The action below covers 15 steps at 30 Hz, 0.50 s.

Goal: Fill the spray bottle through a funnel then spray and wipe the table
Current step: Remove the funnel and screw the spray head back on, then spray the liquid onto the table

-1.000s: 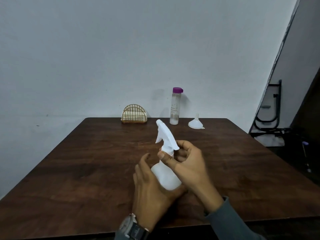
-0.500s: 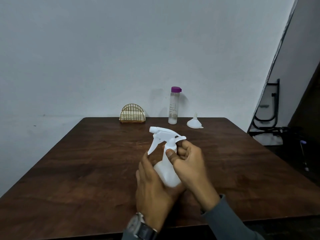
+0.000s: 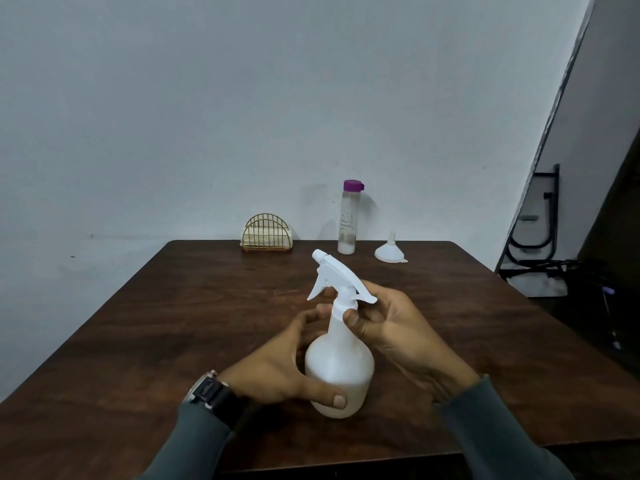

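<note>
Now upright near the table's [image 3: 145,327] front edge, the white spray bottle [image 3: 338,367] has its body wrapped by the left hand [image 3: 277,365]; the right hand [image 3: 391,327] pinches its collar under the trigger head [image 3: 334,277].

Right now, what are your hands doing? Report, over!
Left hand gripping spray bottle body. Right hand pinching its collar under the trigger head. Funnel untouched at table's far edge. Nothing blocking.

The spray bottle [image 3: 338,368] is white, the funnel [image 3: 389,251] white too. The far bottle [image 3: 347,223] is clear with a purple cap; the wire holder [image 3: 266,233] gold; the table [image 3: 173,323] dark brown (wood-grained).
</note>
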Motion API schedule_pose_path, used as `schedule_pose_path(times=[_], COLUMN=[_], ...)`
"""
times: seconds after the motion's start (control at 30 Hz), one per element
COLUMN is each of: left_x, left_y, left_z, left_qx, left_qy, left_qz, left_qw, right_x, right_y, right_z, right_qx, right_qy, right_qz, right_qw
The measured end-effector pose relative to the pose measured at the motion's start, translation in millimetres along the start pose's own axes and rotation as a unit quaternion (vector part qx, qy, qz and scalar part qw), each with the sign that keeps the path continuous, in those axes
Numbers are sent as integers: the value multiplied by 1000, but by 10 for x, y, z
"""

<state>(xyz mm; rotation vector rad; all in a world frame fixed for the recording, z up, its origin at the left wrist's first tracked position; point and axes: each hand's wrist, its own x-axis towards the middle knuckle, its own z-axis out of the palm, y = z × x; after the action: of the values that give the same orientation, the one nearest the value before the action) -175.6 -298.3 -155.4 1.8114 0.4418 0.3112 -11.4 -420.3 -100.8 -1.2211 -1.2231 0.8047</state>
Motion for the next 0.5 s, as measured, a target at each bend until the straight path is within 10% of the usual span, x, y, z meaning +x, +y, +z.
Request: schedule_pose_path(times=[0.33, 0.5], left_x=[-205, -180], left_y=[185, 74], left_z=[683, 518], left_qx=[123, 80], left_qy=[276, 175], left_qz=[-15, -7], left_qw=[953, 981], right_x=[13, -82], right_y=[138, 157], right_z=[246, 104], right_qx=[-49, -11], right_qy=[213, 129], right_qz=[-40, -93], right_qw=[975, 987])
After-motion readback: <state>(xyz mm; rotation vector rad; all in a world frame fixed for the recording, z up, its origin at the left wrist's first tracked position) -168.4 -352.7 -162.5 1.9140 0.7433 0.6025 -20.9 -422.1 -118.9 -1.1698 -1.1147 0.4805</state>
